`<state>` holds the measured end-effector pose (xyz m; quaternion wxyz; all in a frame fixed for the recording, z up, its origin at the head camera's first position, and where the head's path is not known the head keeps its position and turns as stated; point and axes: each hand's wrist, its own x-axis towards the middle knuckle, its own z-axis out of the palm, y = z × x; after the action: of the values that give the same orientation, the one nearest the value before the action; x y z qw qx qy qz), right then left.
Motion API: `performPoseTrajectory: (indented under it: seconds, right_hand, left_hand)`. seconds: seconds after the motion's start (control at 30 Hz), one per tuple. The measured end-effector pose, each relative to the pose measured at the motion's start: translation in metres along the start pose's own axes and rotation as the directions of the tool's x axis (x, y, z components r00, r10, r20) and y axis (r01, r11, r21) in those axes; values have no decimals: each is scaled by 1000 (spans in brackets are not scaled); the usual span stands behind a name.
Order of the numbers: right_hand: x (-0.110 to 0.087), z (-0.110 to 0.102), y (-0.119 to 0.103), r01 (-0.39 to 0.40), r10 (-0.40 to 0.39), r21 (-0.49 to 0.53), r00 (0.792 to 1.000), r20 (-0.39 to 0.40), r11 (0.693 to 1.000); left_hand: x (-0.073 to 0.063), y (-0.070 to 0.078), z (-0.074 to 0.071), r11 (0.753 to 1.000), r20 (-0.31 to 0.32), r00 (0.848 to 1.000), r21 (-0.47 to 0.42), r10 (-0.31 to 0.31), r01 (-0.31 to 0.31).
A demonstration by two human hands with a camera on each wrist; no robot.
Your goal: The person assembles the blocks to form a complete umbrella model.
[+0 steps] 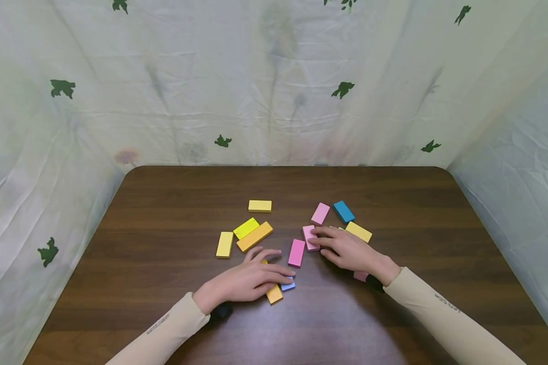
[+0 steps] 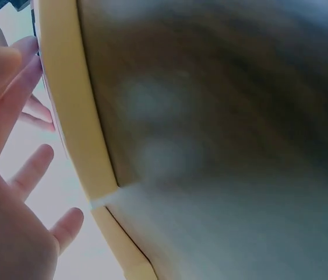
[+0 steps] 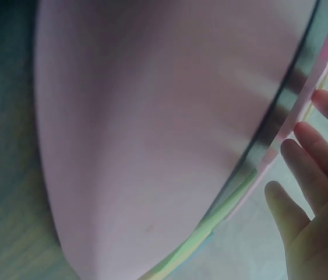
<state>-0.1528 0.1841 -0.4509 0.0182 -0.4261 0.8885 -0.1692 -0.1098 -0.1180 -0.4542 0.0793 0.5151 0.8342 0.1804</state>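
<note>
My left hand (image 1: 251,279) is over an orange block (image 1: 274,295) and a small blue block (image 1: 288,284), partly hiding both. Its fingers are spread and fairly straight, with fingertips at the blue block; whether they touch it I cannot tell. In the left wrist view those fingers (image 2: 21,105) appear beside yellow-orange edges. My right hand (image 1: 347,248) reaches to a light pink block (image 1: 309,238), fingertips resting on its right side. Left of that lies a deeper pink block (image 1: 296,253). The right wrist view shows the extended fingers (image 3: 321,157) near pink block edges.
Beyond the right hand lie a pink block (image 1: 320,214), a blue block (image 1: 344,212) and a pale yellow block (image 1: 358,232). Another pink block (image 1: 360,276) is under the right wrist. Several yellow and orange blocks (image 1: 254,236) lie at the left on the brown table (image 1: 173,203).
</note>
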Motion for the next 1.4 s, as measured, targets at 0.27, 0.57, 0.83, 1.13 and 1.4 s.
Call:
performPoseTrajectory:
  seconds: [0.27, 0.57, 0.83, 1.13, 1.4]
  right_hand:
    - [0, 0, 1, 2, -2, 7, 1000, -1, 1000]
    - [-1, 1, 2, 0, 0, 16, 1000, -3, 1000]
    - [0, 1, 3, -1, 2, 11, 1000, -8, 1000]
    - [0, -2, 1, -17, 17, -2, 1000, 6, 1000]
    - [0, -4, -1, 9, -9, -9, 1000, -7, 1000]
  left_hand:
    - [-20, -4, -1, 1000, -34, 999, -30, -5, 4]
    - [-42, -11, -9, 998, -56, 998, -61, -16, 12]
    - [-51, -12, -17, 999, -62, 998, -36, -26, 24]
    - [-27, -9, -17, 994, -67, 994, -62, -91, 87]
    - [8, -7, -11, 989, -20, 990, 52, -136, 137]
